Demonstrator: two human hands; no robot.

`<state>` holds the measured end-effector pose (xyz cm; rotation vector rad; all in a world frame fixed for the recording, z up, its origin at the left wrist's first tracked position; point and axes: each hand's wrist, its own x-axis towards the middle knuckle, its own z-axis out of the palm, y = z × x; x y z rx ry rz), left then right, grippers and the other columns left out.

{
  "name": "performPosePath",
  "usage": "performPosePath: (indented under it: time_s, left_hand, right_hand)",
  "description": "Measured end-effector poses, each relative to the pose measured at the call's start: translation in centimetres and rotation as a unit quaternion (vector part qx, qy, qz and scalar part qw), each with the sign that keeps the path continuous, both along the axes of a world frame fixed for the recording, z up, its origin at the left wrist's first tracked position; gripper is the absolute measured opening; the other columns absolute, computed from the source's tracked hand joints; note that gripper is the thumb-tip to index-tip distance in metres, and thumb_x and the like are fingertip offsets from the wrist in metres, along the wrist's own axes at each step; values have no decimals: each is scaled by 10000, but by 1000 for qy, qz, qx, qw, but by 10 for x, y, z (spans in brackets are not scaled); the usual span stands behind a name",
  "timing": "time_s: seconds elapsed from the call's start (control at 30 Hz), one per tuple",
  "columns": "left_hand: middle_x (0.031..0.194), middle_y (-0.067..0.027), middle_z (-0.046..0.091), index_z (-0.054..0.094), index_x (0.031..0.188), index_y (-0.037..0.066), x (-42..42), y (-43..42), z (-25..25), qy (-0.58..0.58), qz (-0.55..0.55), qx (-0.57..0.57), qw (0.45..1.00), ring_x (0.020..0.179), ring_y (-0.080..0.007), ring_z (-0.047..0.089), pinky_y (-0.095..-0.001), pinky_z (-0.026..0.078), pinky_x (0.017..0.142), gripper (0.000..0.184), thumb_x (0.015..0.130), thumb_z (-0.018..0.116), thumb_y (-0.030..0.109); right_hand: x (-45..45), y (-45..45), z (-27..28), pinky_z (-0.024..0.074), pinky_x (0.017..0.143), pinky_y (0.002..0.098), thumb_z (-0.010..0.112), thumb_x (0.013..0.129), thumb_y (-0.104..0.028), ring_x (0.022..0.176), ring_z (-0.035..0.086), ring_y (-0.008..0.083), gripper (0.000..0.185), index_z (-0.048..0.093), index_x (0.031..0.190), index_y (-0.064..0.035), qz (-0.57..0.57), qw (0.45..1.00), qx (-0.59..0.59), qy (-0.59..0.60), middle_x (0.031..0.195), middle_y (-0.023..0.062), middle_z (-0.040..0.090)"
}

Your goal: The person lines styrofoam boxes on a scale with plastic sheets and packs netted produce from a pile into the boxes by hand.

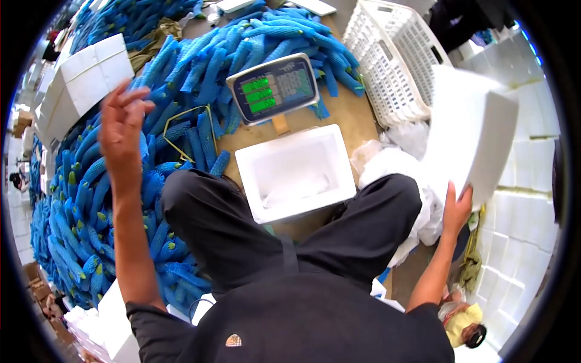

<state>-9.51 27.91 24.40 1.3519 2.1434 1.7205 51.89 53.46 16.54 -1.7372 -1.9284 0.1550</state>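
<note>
My left hand [124, 124] is raised at the left, fingers apart and slightly bent, with nothing in it. Below it lies a large heap of long green vegetables [75, 233] in blue foam net sleeves. At the right, my right hand [457, 209] grips the lower edge of a white foam box lid [463, 130], held tilted and slightly blurred. Between my knees stands an uncovered white foam box [249, 172] with clear plastic film [296, 189] inside. Just behind it rises a scale display [273, 88] with green lit readouts, too small to read.
A white plastic crate [387, 75] stands at the back right, with clear plastic bags [408, 139] below it. White foam boxes [514, 242] are stacked along the right. A yellow strap loop [168, 136] lies on the heap. Another person [465, 320] is at the lower right.
</note>
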Motion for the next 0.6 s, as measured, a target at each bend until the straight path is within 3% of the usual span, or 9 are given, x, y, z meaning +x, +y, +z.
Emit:
performPosePath:
  time_s: [0.1, 0.2, 0.27, 0.3, 0.33, 0.37, 0.47, 0.6]
  left_hand:
    - [1221, -121, 703, 503, 1475, 17, -28, -33, -80, -193, 66, -98, 974, 1017, -150, 684, -292, 555, 899, 502, 1037, 657, 208]
    - [1197, -112, 697, 488, 1474, 10, -71, -80, -206, -340, 97, -204, 913, 972, -167, 712, -272, 559, 794, 585, 1003, 716, 273]
    - [1171, -107, 695, 482, 1478, 4, -73, -100, -268, -373, 83, -256, 888, 935, -177, 725, -292, 568, 745, 624, 984, 743, 281]
    - [1258, -117, 665, 473, 1501, 24, -72, -106, -295, -423, 93, -275, 858, 1005, -195, 713, -312, 568, 798, 645, 979, 747, 287]
    - [1345, -128, 635, 465, 1525, 45, -68, -107, -312, -472, 103, -291, 826, 1074, -212, 700, -331, 567, 851, 667, 975, 751, 292]
    - [1335, -140, 638, 470, 1528, 33, -57, -103, -312, -457, 117, -330, 818, 1072, -213, 698, -352, 566, 882, 690, 960, 767, 288]
    - [1357, -195, 635, 453, 1525, -26, -59, -112, -391, -381, 62, -393, 834, 1181, -245, 667, -345, 534, 982, 765, 927, 796, 306]
    - [1480, -291, 545, 424, 1532, -59, -55, -82, -408, -263, 118, -453, 843, 1349, -393, 563, -445, 467, 1106, 893, 874, 809, 407]
  right_hand:
    - [60, -13, -87, 504, 993, 485, 686, 977, -350, 1195, 634, 475, 563, 549, 1373, 27, -102, 989, -69, -79, 1268, 290, 677]
    - [86, -30, -142, 495, 1003, 509, 611, 1010, -359, 1221, 616, 491, 558, 518, 1405, 24, -107, 964, -199, -141, 1287, 302, 666]
    - [102, -36, -163, 501, 995, 513, 540, 1042, -357, 1212, 618, 497, 520, 521, 1397, 22, -20, 959, -270, -82, 1280, 309, 664]
    - [108, -36, -175, 500, 1005, 490, 481, 1066, -328, 1209, 629, 475, 467, 531, 1388, 6, -10, 948, -300, -103, 1279, 283, 674]
    - [157, -30, -226, 505, 1013, 437, 459, 1091, -312, 1200, 656, 389, 444, 537, 1388, 8, 82, 975, -199, -46, 1288, 237, 681]
    - [164, -24, -237, 503, 1020, 426, 472, 1091, -307, 1201, 652, 369, 445, 533, 1396, 11, 79, 968, -231, -52, 1296, 231, 676]
    - [158, 11, -242, 495, 1041, 395, 513, 1093, -293, 1206, 640, 309, 453, 523, 1422, 18, 8, 956, -293, -3, 1319, 212, 659]
    - [159, 78, -198, 485, 1070, 353, 566, 1096, -274, 1213, 623, 229, 474, 510, 1457, 28, -31, 964, -248, 89, 1349, 187, 636]
